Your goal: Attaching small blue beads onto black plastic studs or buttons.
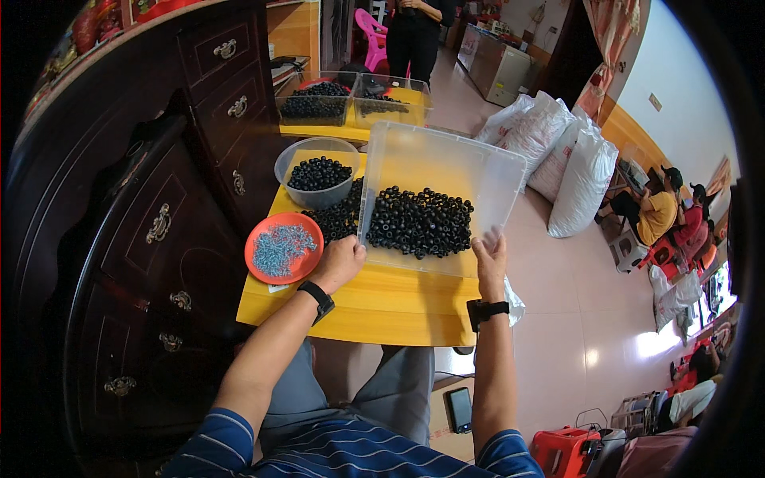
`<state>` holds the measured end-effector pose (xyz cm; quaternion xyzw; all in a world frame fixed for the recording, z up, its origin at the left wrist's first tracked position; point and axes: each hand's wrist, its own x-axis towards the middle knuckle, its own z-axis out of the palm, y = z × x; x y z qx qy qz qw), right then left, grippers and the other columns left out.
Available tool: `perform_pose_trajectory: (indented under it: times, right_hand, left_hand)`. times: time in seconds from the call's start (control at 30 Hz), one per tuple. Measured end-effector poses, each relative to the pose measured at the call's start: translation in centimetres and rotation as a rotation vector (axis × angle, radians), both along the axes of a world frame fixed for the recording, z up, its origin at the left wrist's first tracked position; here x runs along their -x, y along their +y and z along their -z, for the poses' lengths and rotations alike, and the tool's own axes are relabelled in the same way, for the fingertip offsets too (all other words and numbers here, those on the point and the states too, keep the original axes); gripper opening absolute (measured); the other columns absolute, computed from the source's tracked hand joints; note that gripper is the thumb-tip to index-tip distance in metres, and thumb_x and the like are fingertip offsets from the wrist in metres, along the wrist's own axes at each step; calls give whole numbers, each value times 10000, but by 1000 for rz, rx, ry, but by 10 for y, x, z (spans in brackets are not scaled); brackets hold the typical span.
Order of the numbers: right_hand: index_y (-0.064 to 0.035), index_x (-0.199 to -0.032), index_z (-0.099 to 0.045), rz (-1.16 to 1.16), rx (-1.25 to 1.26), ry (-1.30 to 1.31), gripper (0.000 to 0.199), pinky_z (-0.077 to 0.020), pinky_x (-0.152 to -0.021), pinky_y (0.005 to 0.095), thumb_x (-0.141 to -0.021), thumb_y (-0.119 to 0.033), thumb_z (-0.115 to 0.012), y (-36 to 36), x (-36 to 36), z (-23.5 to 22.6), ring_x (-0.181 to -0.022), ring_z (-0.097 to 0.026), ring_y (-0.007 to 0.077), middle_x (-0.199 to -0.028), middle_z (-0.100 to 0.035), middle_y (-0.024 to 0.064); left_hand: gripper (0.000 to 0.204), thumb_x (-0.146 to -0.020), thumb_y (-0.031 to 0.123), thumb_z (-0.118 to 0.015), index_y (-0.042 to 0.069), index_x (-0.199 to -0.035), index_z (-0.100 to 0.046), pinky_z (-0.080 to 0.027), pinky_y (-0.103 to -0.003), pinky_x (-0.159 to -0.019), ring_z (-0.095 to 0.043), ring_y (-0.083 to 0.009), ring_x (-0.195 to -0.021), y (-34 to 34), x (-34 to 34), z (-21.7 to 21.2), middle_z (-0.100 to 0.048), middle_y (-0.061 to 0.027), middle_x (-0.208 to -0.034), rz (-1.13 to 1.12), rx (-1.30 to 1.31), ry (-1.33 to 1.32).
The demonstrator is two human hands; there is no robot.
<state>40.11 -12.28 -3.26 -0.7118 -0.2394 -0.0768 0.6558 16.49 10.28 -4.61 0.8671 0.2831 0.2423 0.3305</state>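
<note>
A clear plastic bin (438,155) stands tilted over the yellow table, with many small black ring-like parts (418,221) heaped inside. My left hand (341,261) is closed on its near left corner. At the near right corner my right hand (489,255) grips the rim, thumb up. More loose black parts (341,219) lie on the table left of the bin. Beside them stands a clear round tub (291,169) holding similar black parts. Near my left hand sits an orange-red plate (256,269) with a pile of small silvery-blue pieces, too small to name.
Dark wooden drawers (163,263) border the table's left side. Behind the yellow table (382,311) are two clear bins (351,111) of black parts. White sacks (582,187) stand to the right. A standing person (410,40) is beyond; others sit at far right. A phone (460,410) lies below.
</note>
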Motion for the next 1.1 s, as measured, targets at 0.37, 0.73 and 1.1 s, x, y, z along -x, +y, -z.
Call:
perform_pose_trajectory:
  times: [0.37, 0.73, 1.1]
  right_hand:
    - [-36, -1291, -569, -67, -59, 326, 358, -401, -595, 193, -968, -186, -602, 15, -34, 29, -784, -531, 62, -1018, -631, 14]
    - [-64, -1329, -544, -136, -27, 312, 365, -422, -670, 211, -996, -212, -561, 16, -53, 30, -879, -564, 80, -1123, -639, 33]
    - [-49, -1322, -572, -25, -110, 310, 351, -446, -711, 233, -992, -169, -548, 8, -56, 33, -883, -591, 106, -1140, -671, 51]
  left_hand:
    - [136, -863, 154, -666, 22, -891, -648, -503, -347, -597, -680, -223, -663, 4, 25, -5, -684, -120, -726, -30, 103, 13]
    - [196, -800, 181, -703, 49, -935, -651, -524, -487, -696, -670, -370, -797, -15, 35, 4, -685, -180, -798, 23, -122, 153]
    - [221, -784, 191, -738, 40, -908, -634, -519, -485, -675, -670, -370, -773, -9, 24, 7, -675, -184, -774, -11, -158, 122]
